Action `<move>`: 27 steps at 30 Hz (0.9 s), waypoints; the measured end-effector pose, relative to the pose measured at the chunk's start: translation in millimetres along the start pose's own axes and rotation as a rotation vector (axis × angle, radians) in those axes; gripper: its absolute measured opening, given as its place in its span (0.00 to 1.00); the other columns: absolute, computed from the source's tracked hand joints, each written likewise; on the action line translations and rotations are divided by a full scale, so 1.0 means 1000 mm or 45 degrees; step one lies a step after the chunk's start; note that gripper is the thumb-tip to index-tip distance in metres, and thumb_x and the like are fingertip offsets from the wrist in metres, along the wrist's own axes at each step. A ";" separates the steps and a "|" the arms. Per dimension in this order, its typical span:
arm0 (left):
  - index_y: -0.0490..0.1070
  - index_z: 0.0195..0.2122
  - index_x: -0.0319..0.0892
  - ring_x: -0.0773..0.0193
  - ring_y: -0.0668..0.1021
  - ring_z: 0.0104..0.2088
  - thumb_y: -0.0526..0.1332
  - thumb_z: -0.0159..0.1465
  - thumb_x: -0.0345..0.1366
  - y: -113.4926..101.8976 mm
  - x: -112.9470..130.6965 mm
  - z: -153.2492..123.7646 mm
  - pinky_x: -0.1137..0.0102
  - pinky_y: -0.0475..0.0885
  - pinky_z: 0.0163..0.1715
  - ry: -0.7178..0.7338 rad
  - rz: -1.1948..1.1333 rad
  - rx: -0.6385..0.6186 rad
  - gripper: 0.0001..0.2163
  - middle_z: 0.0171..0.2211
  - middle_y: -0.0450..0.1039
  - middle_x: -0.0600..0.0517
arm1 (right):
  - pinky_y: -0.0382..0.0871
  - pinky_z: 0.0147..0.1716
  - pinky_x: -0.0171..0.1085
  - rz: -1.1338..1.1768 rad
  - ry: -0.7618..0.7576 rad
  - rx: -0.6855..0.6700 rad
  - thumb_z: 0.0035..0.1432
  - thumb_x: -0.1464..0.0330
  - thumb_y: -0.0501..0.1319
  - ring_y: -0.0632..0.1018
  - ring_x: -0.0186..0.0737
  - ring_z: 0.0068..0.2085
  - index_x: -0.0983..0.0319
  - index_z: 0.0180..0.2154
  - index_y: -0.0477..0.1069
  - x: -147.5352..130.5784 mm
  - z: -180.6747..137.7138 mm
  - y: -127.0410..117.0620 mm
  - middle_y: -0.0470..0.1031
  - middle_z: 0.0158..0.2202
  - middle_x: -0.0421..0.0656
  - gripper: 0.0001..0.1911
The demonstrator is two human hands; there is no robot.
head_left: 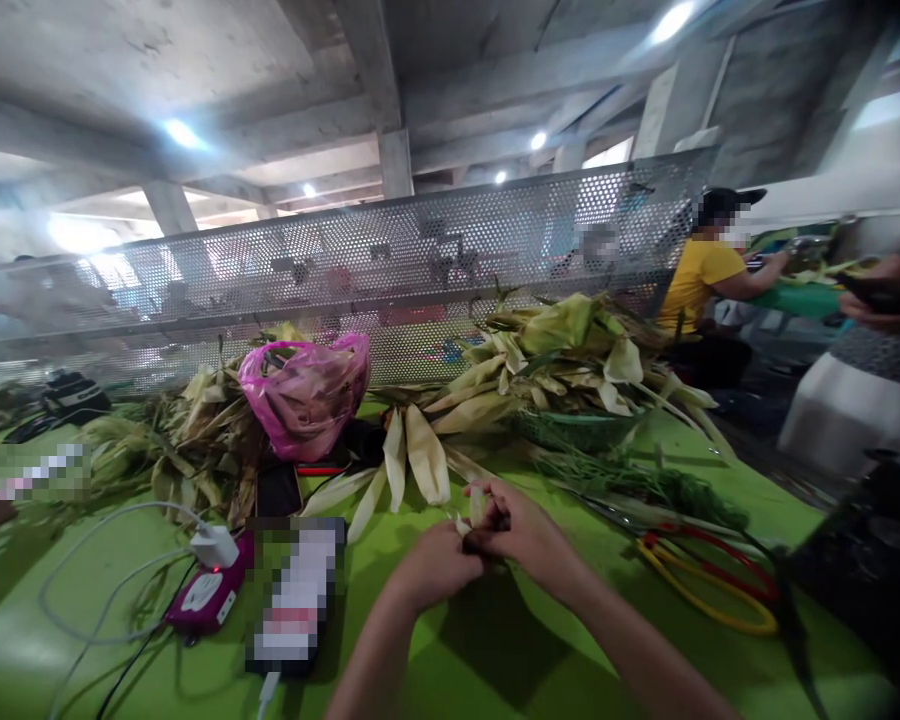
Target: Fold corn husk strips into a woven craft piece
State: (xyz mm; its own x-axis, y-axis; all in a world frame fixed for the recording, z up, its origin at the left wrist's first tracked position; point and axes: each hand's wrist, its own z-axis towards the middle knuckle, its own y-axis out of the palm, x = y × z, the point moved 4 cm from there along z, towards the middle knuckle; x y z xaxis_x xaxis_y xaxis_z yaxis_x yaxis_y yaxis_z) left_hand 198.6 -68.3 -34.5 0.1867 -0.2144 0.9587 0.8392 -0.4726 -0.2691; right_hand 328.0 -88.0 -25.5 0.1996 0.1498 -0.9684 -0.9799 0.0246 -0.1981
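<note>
My left hand and my right hand meet above the green table. Between their closed fingers is a pale strip of corn husk, partly hidden by the fingers. Just beyond them, loose corn husks lie fanned out, joining a large husk pile behind. To the right of my right hand rests a pair of scissors with red and yellow handles. Thin green strands lie next to the scissors.
A pink plastic bag of husks stands behind a phone on a cable. A purple power strip with a white charger sits at left. A perforated metal barrier closes the back. A person in yellow sits at right.
</note>
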 end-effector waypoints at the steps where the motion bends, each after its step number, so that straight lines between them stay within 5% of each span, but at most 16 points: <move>1: 0.80 0.27 0.45 0.56 0.76 0.33 0.61 0.46 0.28 0.003 0.002 0.001 0.67 0.70 0.38 0.018 -0.030 -0.081 0.10 0.29 0.80 0.52 | 0.63 0.25 0.33 0.022 -0.010 -0.001 0.42 0.71 0.68 0.71 0.36 0.26 0.61 0.38 0.70 -0.001 0.000 0.001 0.71 0.26 0.35 0.18; 6: 0.78 0.29 0.42 0.62 0.73 0.32 0.60 0.47 0.27 0.008 0.003 0.004 0.70 0.67 0.37 -0.064 -0.418 -0.137 0.10 0.29 0.76 0.54 | 0.64 0.30 0.34 -0.137 -0.322 0.231 0.47 0.74 0.63 0.71 0.37 0.30 0.60 0.27 0.70 -0.016 -0.005 0.001 0.69 0.28 0.38 0.04; 10: 0.72 0.21 0.40 0.67 0.68 0.26 0.62 0.46 0.29 0.007 0.000 0.004 0.73 0.61 0.29 -0.217 -0.425 -0.133 0.01 0.21 0.66 0.57 | 0.66 0.37 0.36 -0.332 -0.554 0.118 0.51 0.78 0.58 0.73 0.39 0.36 0.59 0.29 0.75 -0.025 -0.010 -0.001 0.70 0.32 0.41 0.10; 18: 0.63 0.37 0.42 0.69 0.68 0.25 0.68 0.45 0.29 -0.007 0.003 0.008 0.74 0.60 0.26 -0.066 -0.342 0.147 0.19 0.25 0.68 0.58 | 0.66 0.41 0.39 -0.762 -0.474 -0.173 0.65 0.72 0.52 0.73 0.41 0.41 0.57 0.50 0.73 -0.035 -0.014 -0.005 0.71 0.41 0.45 0.16; 22: 0.62 0.47 0.41 0.68 0.71 0.24 0.67 0.48 0.28 -0.013 -0.002 0.011 0.73 0.62 0.27 0.031 -0.213 0.257 0.25 0.25 0.71 0.58 | 0.66 0.40 0.40 -0.790 -0.460 -0.087 0.68 0.67 0.50 0.73 0.42 0.38 0.58 0.44 0.75 -0.033 -0.013 -0.004 0.72 0.39 0.46 0.15; 27: 0.66 0.45 0.41 0.64 0.77 0.30 0.66 0.52 0.27 -0.015 -0.004 0.012 0.70 0.69 0.34 0.143 -0.156 0.383 0.19 0.29 0.75 0.53 | 0.65 0.36 0.40 -0.730 -0.472 0.016 0.66 0.65 0.54 0.72 0.43 0.35 0.59 0.32 0.77 -0.030 -0.009 -0.006 0.72 0.34 0.45 0.15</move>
State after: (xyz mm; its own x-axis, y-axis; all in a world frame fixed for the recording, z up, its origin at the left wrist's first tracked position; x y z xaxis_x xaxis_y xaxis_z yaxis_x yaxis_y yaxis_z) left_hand 191.2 -50.0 -33.5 0.0315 -0.2725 0.9617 0.9681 -0.2308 -0.0971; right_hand 327.5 -101.9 3.3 0.6740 0.4381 -0.5948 -0.7205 0.2123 -0.6601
